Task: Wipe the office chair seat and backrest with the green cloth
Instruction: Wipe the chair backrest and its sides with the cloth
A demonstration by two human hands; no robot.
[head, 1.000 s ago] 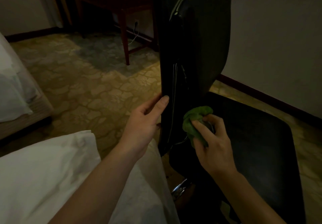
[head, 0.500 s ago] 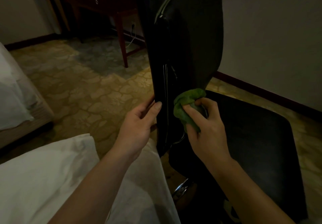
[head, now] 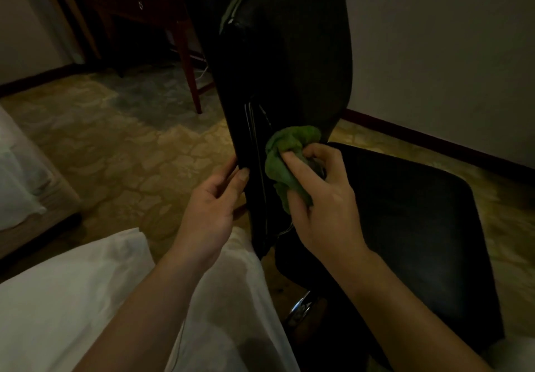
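Bunched green cloth (head: 285,151) at frame centre, pressed to the lower black backrest (head: 289,61), right hand (head: 321,200) gripping it with curled fingers; left hand (head: 212,200) clasping the backrest's edge, thumb in front; black seat (head: 419,227) lower right; wooden desk (head: 136,4) upper left

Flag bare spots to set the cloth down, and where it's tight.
Free: seat right of the right hand; carpet between backrest, bed and desk. Crowded: backrest's lower edge, gripped by the left hand, green cloth pressed beside it.
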